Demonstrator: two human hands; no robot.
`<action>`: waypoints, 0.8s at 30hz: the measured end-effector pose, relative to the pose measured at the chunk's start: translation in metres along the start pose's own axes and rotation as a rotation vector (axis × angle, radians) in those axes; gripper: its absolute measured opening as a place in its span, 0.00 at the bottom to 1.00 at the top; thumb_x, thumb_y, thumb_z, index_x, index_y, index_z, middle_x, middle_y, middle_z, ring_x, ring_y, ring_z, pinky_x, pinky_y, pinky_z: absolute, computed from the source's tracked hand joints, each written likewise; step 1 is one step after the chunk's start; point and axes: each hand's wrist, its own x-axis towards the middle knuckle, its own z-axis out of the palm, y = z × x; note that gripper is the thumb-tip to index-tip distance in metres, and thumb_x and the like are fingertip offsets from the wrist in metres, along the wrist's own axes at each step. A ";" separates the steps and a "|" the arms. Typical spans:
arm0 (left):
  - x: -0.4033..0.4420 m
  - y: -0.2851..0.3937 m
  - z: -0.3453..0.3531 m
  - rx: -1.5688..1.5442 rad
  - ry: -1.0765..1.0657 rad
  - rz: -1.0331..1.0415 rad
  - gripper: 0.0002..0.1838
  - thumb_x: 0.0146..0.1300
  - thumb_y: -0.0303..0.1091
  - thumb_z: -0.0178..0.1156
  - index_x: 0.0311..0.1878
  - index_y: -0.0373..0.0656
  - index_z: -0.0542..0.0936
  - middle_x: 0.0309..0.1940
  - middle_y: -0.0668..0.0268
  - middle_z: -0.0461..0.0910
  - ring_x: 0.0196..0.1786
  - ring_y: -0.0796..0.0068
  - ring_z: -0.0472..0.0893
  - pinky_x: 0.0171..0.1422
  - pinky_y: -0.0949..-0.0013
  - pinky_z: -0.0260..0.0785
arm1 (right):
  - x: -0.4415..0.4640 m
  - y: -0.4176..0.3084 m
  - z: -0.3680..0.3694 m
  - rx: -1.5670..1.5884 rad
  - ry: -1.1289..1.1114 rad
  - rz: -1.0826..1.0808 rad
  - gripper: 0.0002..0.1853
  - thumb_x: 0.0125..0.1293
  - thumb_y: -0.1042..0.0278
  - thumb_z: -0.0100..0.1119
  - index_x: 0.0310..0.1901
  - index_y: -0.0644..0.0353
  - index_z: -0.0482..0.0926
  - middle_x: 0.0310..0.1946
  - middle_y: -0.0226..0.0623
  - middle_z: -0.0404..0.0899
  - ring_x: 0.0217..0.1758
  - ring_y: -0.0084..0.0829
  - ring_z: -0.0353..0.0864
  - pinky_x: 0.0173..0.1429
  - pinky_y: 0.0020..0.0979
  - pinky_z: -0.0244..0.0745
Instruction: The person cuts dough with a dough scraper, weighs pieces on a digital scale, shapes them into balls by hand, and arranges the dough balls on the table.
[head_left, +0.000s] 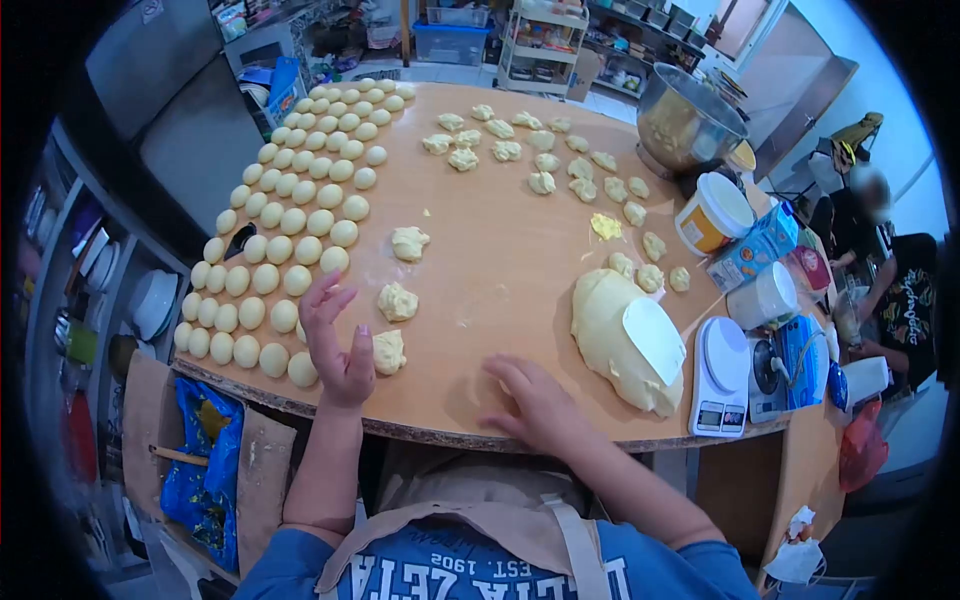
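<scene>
Head view: left hand (338, 345) spread, nothing seen held; balls (343, 233) already rounded, ranged left of and beyond it. Three lumps (397, 302) just right of it, pieces (506, 151) beyond right hand (535, 403), seemingly not yet shaped. Right hand loosely spread, palm hidden; dough (606, 325) right of it, undivided.

Your bare, spread left hand (338, 350) hangs between rows of smooth, round, pale-yellow dough balls (293, 220) lining the left edge of a tan wooden table (480, 250) and three rough, cream-coloured dough lumps (398, 302); your bare right hand (535, 402) is over the near edge, left of a large, pale dough mass (608, 340).
</scene>
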 end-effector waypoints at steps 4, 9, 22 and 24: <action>-0.005 0.009 0.003 -0.012 0.038 0.056 0.21 0.57 0.31 0.54 0.55 0.36 0.72 0.60 0.50 0.68 0.61 0.58 0.66 0.65 0.57 0.60 | -0.029 -0.022 -0.031 -0.012 -0.051 0.308 0.31 0.57 0.60 0.68 0.59 0.61 0.66 0.53 0.47 0.74 0.58 0.48 0.74 0.60 0.42 0.70; -0.018 0.080 0.027 -0.668 -0.058 -0.294 0.29 0.58 0.38 0.54 0.63 0.39 0.65 0.64 0.53 0.63 0.61 0.66 0.66 0.63 0.63 0.60 | -0.032 -0.023 -0.046 0.148 0.163 0.277 0.31 0.52 0.65 0.73 0.55 0.60 0.68 0.43 0.42 0.80 0.48 0.42 0.81 0.51 0.37 0.76; -0.028 0.137 0.033 -1.785 -0.547 -1.238 0.23 0.74 0.40 0.46 0.66 0.37 0.63 0.61 0.54 0.70 0.61 0.63 0.75 0.64 0.57 0.71 | -0.038 -0.052 -0.071 0.038 0.572 -0.505 0.17 0.52 0.64 0.73 0.44 0.52 0.80 0.42 0.30 0.85 0.50 0.32 0.82 0.59 0.45 0.72; -0.026 0.141 0.032 -1.643 -0.516 -1.149 0.21 0.73 0.38 0.50 0.64 0.38 0.66 0.60 0.55 0.71 0.60 0.64 0.76 0.62 0.60 0.74 | -0.043 -0.056 -0.081 -0.047 0.619 -0.485 0.15 0.53 0.65 0.71 0.43 0.50 0.82 0.43 0.26 0.85 0.48 0.29 0.81 0.59 0.43 0.69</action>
